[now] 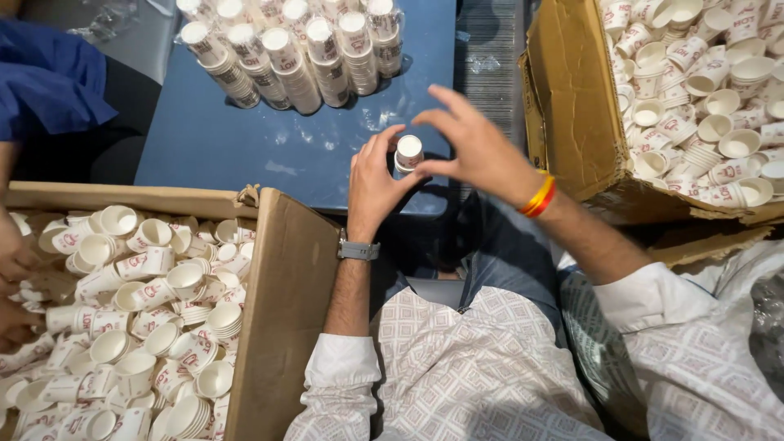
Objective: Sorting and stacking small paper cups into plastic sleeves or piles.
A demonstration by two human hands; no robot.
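At the bottom of the frame a patterned white shirt with rolled cuffs fills the near view, the forearms reaching up toward the middle. The left hand [374,184], a grey watch [359,250] on its wrist, curls its fingers around a short stack of small paper cups [407,153] at centre frame. The right hand [480,147], with red and yellow bands [540,197] at the wrist, pinches the stack's right side with thumb and forefinger while its other fingers fan out above. The stack is held just over the near edge of a blue table [245,143].

In the lower left an open cardboard box [282,310] is heaped with loose white cups printed in red; another person's fingers [12,253] touch the pile at the left edge. A second, tilted box [572,98] of loose cups fills the upper right.

Farther off, at the top centre, wrapped sleeves of stacked cups [294,49] lie on the blue table. A blue garment [49,73] sits in the upper left, and ribbed grey flooring shows beside the table.
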